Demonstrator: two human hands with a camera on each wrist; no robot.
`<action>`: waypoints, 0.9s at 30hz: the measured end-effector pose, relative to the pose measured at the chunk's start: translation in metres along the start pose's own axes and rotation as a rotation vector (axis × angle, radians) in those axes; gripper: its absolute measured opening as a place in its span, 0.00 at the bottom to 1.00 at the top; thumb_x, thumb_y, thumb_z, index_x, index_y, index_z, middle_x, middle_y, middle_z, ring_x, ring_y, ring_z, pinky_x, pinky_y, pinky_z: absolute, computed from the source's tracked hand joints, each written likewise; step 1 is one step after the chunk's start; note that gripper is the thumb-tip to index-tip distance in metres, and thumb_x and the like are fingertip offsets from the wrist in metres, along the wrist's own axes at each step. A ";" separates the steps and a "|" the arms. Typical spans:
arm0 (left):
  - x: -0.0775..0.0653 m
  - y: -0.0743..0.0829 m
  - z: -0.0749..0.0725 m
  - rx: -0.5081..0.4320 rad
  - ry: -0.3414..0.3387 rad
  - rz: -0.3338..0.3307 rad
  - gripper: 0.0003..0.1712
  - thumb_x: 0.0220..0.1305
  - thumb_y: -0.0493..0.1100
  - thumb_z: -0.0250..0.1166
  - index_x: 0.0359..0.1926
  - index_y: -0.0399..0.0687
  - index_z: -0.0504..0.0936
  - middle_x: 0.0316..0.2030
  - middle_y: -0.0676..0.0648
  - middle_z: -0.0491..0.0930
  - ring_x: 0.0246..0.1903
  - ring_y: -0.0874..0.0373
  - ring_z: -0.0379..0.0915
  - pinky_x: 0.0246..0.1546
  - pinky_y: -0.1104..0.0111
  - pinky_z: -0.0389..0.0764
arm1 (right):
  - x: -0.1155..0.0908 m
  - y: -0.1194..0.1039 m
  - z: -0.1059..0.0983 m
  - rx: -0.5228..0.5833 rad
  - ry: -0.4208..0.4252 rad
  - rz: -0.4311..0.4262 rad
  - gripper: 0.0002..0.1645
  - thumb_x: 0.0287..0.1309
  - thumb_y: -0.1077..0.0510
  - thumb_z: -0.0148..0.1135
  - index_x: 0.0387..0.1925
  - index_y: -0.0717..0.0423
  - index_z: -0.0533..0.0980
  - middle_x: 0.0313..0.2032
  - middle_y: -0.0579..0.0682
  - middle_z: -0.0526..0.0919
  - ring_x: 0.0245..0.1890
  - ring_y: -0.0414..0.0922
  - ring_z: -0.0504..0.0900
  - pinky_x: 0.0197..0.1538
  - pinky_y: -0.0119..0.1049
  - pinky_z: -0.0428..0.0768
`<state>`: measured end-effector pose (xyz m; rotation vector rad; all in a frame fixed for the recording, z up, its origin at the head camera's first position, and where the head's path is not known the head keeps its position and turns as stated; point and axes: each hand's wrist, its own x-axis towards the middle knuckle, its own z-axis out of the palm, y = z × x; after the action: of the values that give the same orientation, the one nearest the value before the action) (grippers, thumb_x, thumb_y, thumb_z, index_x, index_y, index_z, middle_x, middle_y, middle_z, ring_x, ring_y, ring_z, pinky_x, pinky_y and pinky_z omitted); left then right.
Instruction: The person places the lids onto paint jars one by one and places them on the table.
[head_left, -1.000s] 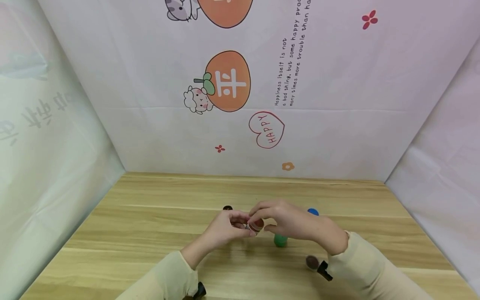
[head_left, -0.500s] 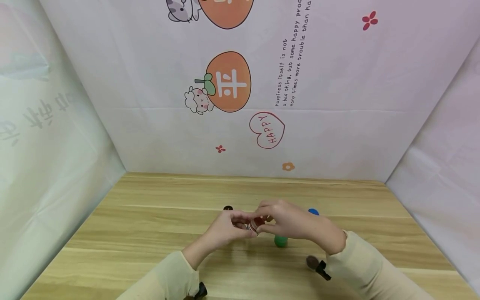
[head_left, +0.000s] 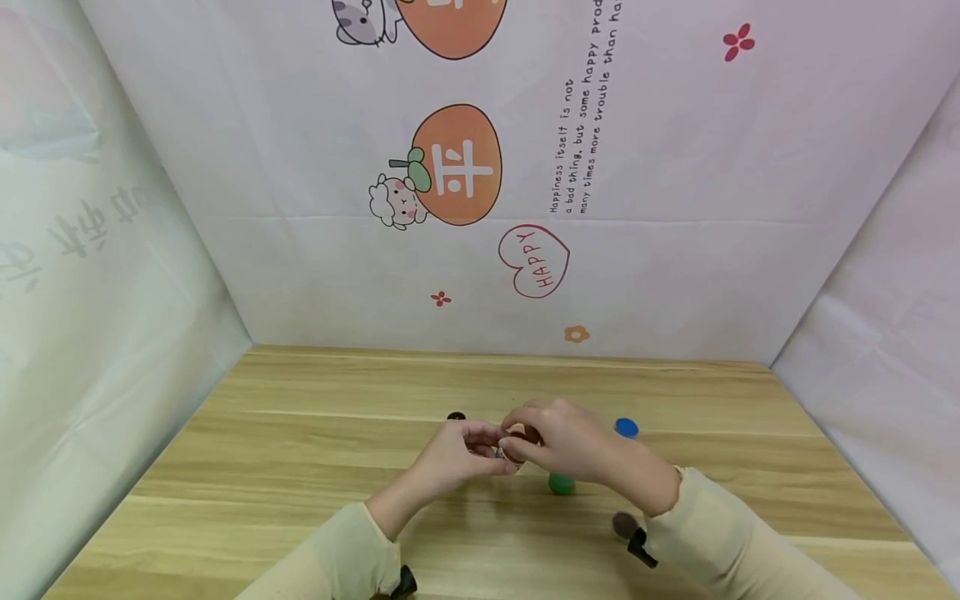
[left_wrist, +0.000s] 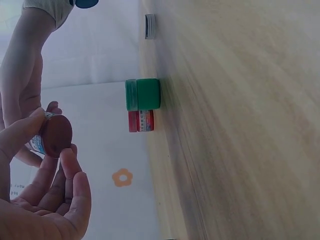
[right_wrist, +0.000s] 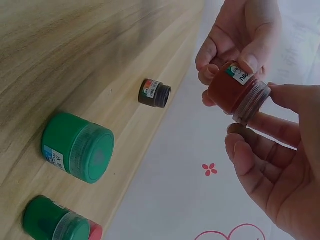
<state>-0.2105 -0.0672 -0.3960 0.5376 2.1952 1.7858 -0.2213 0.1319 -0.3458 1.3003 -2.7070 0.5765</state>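
Note:
A small reddish-brown paint jar (right_wrist: 230, 90) with a clear ribbed lid (right_wrist: 252, 102) is held above the table between both hands. My left hand (head_left: 461, 454) grips the jar's body, its thumb near the label in the right wrist view. On the lid side, my right hand (head_left: 566, 442) pinches the lid, thumb on one edge and fingertips on the other. The lid sits against the jar in the right wrist view. Seen from the left wrist, the jar's round brown end (left_wrist: 57, 135) faces the camera, tilted, and the right hand is partly hidden behind it.
On the wooden table (head_left: 300, 450) stand a green jar (right_wrist: 77, 147), a second green jar (right_wrist: 50, 220), a dark jar (right_wrist: 152, 93) and a red jar (left_wrist: 142, 121). A blue round thing (head_left: 626, 427) lies to the right. White printed cloth (head_left: 675, 208) encloses the back and sides.
My right fingers leave the jar's lid area and close around it again, with the wrist turned and shifted slightly left. The blue round thing shows more fully. The left hand stays nearly still.

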 end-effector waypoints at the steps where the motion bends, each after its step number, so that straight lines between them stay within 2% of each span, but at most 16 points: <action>1: -0.001 0.002 0.000 0.003 0.001 0.001 0.18 0.50 0.39 0.73 0.44 0.43 0.82 0.36 0.50 0.82 0.35 0.55 0.77 0.35 0.67 0.77 | 0.000 0.000 0.000 -0.003 -0.008 0.006 0.15 0.63 0.45 0.55 0.43 0.49 0.79 0.23 0.34 0.70 0.19 0.31 0.67 0.22 0.26 0.70; 4: -0.005 0.010 0.000 0.012 0.000 0.002 0.17 0.50 0.39 0.72 0.43 0.41 0.82 0.37 0.50 0.82 0.35 0.54 0.76 0.36 0.67 0.77 | 0.000 0.002 -0.002 0.020 -0.060 0.026 0.19 0.64 0.43 0.53 0.47 0.50 0.78 0.26 0.35 0.74 0.23 0.31 0.71 0.26 0.27 0.73; 6: -0.007 0.012 -0.001 0.024 0.003 -0.003 0.18 0.51 0.39 0.72 0.44 0.41 0.82 0.37 0.49 0.81 0.36 0.54 0.76 0.37 0.66 0.77 | -0.002 0.004 -0.005 0.032 -0.099 0.033 0.22 0.62 0.42 0.54 0.50 0.49 0.76 0.33 0.37 0.76 0.28 0.33 0.74 0.30 0.28 0.75; 8: -0.007 0.010 -0.002 0.027 0.005 -0.010 0.18 0.51 0.40 0.72 0.44 0.41 0.81 0.38 0.50 0.81 0.36 0.55 0.75 0.37 0.67 0.76 | -0.004 0.007 -0.007 0.046 -0.117 0.003 0.23 0.60 0.44 0.59 0.53 0.48 0.75 0.40 0.39 0.77 0.36 0.34 0.76 0.37 0.29 0.76; 10: -0.004 0.004 -0.003 0.031 0.004 -0.020 0.19 0.51 0.42 0.72 0.45 0.43 0.81 0.38 0.50 0.80 0.36 0.56 0.75 0.38 0.67 0.76 | -0.006 0.009 -0.008 0.045 -0.104 -0.077 0.23 0.56 0.49 0.64 0.54 0.48 0.75 0.46 0.40 0.76 0.42 0.36 0.76 0.41 0.29 0.76; 12: -0.002 -0.001 -0.004 0.033 0.004 -0.019 0.20 0.50 0.43 0.73 0.46 0.45 0.82 0.37 0.51 0.80 0.36 0.56 0.75 0.38 0.67 0.76 | -0.006 0.011 -0.008 0.043 -0.065 -0.193 0.24 0.52 0.57 0.68 0.52 0.50 0.76 0.49 0.42 0.75 0.47 0.38 0.75 0.45 0.28 0.75; 15: 0.000 -0.005 -0.004 0.027 -0.006 -0.008 0.20 0.49 0.44 0.73 0.45 0.47 0.82 0.37 0.51 0.81 0.36 0.56 0.76 0.38 0.66 0.77 | -0.006 0.012 -0.007 0.056 -0.003 -0.354 0.23 0.48 0.66 0.69 0.49 0.54 0.78 0.49 0.45 0.76 0.48 0.39 0.76 0.46 0.25 0.74; 17: 0.000 -0.006 -0.003 0.016 -0.014 -0.003 0.20 0.50 0.44 0.73 0.45 0.47 0.82 0.38 0.51 0.82 0.37 0.56 0.77 0.38 0.66 0.77 | -0.005 0.012 -0.007 0.074 0.015 -0.407 0.21 0.47 0.69 0.69 0.46 0.55 0.78 0.49 0.47 0.76 0.48 0.39 0.76 0.47 0.24 0.74; 20: 0.001 -0.007 -0.003 0.004 -0.022 -0.001 0.20 0.50 0.44 0.73 0.46 0.47 0.82 0.39 0.51 0.82 0.38 0.55 0.77 0.39 0.66 0.77 | -0.006 0.012 -0.007 0.107 0.009 -0.418 0.21 0.46 0.71 0.68 0.44 0.55 0.79 0.48 0.47 0.77 0.47 0.39 0.76 0.46 0.24 0.74; 27: -0.001 -0.004 -0.001 0.008 -0.015 -0.005 0.20 0.50 0.42 0.73 0.46 0.46 0.82 0.39 0.51 0.81 0.37 0.56 0.76 0.38 0.67 0.77 | -0.007 0.014 -0.008 0.177 -0.038 -0.340 0.19 0.49 0.68 0.67 0.45 0.55 0.79 0.46 0.45 0.77 0.45 0.38 0.77 0.44 0.27 0.76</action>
<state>-0.2109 -0.0694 -0.3993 0.5454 2.1930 1.7655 -0.2278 0.1479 -0.3443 1.7812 -2.4234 0.7688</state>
